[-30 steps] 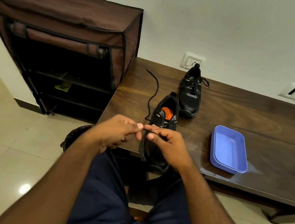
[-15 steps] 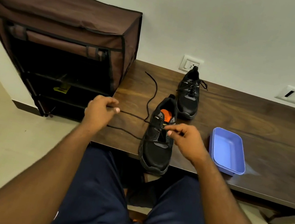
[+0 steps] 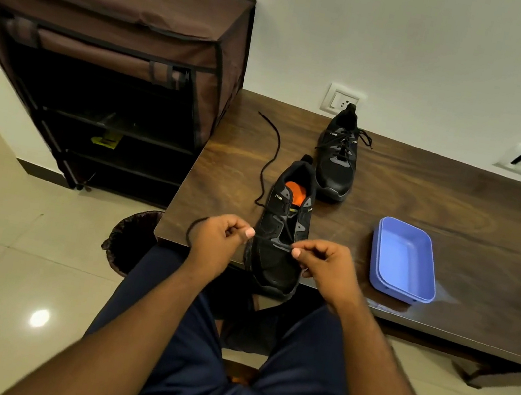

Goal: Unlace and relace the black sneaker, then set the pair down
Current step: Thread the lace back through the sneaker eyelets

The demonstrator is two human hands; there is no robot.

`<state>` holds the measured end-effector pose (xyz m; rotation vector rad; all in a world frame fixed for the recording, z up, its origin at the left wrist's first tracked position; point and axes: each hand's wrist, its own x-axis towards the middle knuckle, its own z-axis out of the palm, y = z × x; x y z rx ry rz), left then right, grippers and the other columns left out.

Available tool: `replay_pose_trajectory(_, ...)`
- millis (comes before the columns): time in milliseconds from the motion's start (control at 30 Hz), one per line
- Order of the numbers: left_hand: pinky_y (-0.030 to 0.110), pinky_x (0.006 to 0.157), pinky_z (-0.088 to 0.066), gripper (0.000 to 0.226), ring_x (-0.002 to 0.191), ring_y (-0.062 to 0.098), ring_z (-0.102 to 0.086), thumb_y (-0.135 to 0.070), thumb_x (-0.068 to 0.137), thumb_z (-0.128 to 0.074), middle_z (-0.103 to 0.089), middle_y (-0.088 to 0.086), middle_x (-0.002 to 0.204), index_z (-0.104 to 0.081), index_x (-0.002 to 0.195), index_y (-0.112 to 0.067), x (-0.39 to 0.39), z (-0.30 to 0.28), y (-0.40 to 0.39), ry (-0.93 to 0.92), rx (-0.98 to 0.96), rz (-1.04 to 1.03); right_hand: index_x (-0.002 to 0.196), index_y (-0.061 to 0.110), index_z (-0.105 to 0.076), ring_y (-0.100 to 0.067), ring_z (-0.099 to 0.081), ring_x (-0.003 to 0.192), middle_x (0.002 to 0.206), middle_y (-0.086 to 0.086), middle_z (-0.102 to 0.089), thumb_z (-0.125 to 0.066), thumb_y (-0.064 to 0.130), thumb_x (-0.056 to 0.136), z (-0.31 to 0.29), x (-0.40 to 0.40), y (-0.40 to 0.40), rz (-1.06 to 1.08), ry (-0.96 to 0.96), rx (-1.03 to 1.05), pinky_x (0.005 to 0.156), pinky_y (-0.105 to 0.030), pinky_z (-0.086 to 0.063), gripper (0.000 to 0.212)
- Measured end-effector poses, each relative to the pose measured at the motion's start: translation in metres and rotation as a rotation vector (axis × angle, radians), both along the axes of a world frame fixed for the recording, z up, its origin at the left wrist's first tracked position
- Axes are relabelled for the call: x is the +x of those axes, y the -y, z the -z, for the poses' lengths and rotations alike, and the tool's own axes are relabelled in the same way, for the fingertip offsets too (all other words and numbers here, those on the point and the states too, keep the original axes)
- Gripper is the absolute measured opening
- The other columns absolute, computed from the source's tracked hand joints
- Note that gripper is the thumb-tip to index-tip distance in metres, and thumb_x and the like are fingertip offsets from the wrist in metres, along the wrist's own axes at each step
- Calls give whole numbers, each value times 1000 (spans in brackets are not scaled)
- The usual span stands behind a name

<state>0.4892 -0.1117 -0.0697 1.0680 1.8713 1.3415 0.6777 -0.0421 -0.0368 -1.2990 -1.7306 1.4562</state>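
Observation:
A black sneaker (image 3: 277, 263) with an orange insole stands at the near edge of the dark wooden table (image 3: 440, 215), toe toward me. Its black lace (image 3: 269, 160) trails from the upper eyelets across the table to the back left. My left hand (image 3: 218, 242) and my right hand (image 3: 324, 264) each pinch the lace, holding a short stretch taut between them just above the sneaker's vamp. A loop of lace hangs out to the left of my left hand. The second black sneaker (image 3: 337, 157), fully laced, stands farther back near the wall.
A blue plastic tray (image 3: 403, 257) sits to the right of the near sneaker. A brown fabric shoe rack (image 3: 111, 66) stands left of the table. A dark bin (image 3: 129, 240) is on the floor below the table's left corner. Wall sockets (image 3: 340, 100) sit behind the table.
My left hand, which had pulled the lace out to the left, has come back in toward the sneaker. Both hands now hold a short length of lace between them.

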Motion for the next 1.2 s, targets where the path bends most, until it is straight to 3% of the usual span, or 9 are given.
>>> replay_pose_trajectory(133, 20, 86, -45, 13, 90, 9, -63, -18, 91, -65, -69, -6, 92, -71, 103, -15, 4, -4, 0, -133, 1, 4, 93, 5, -70, -9, -58, 60, 71, -6, -65, -65, -4, 86, 3, -13, 5, 106, -122, -96, 54, -18, -52, 11)
replay_pose_trajectory(200, 20, 112, -25, 32, 111, 5, -59, -21, 92, -64, -67, -9, 116, -65, 123, -19, 10, -8, -2, -142, 32, 105, 84, 4, -68, -9, -57, 54, 64, -6, -64, -70, 2, 85, 3, -21, 9, 149, -170, -119, 50, -19, -50, 3)
replay_pose_trajectory(267, 25, 118, -12, 38, 110, 0, -60, -21, 90, -68, -69, -12, 112, -62, 127, -22, 21, -14, -2, -36, 42, 225, 78, 6, -69, -8, -54, 51, 60, -3, -64, -72, 9, 84, 5, -27, 12, 199, -187, -128, 48, -19, -46, 8)
replay_pose_trajectory(333, 39, 110, -37, 31, 98, 5, -67, -15, 87, -70, -73, -7, 97, -67, 116, -23, 28, -14, 0, 104, 81, 255, 79, 7, -71, -8, -56, 53, 63, -4, -66, -73, 10, 84, 4, -32, 14, 230, -256, -200, 50, -19, -47, 7)
replay_pose_trajectory(433, 33, 84, -57, 17, 86, 18, -70, -4, 87, -69, -74, 6, 88, -72, 95, -18, 28, -10, 2, 261, 133, 133, 90, 4, -71, -11, -63, 60, 72, -9, -71, -66, 6, 88, 1, -34, 13, 186, -390, -360, 54, -20, -54, 5)
replay_pose_trajectory(667, 13, 65, -50, 8, 71, 3, -63, -9, 92, -64, -69, 1, 80, -70, 88, -13, 21, 2, -10, 190, 44, -78, 80, 3, -69, -12, -44, 41, 53, -2, -54, -65, 16, 91, 11, -40, -3, 346, 22, -191, 41, -22, -37, 18)
replay_pose_trajectory(800, 19, 73, -50, 10, 84, 12, -64, -14, 91, -65, -68, 5, 95, -68, 85, -21, 20, 8, -18, 90, 4, -76, 61, 12, -67, -16, -44, 45, 48, 1, -49, -72, 24, 85, 20, -60, -10, 283, 201, -159, 50, -29, -37, 28)
replay_pose_trajectory(1033, 9, 78, -47, 14, 97, 5, -64, -11, 93, -62, -70, -1, 101, -73, 97, -17, 18, 8, -17, 154, 44, -41, 61, 17, -67, -11, -47, 47, 50, 3, -55, -75, 7, 80, 26, -64, -12, 334, 160, -251, 50, -28, -40, 23)
replay_pose_trajectory(1200, 15, 75, -51, 12, 86, 9, -66, -6, 91, -65, -71, -1, 89, -72, 100, -10, 24, 15, -11, 200, -5, -72, 58, 19, -66, -13, -49, 49, 49, 4, -57, -78, 10, 76, 34, -64, 2, 326, 186, -190, 54, -30, -43, 23)
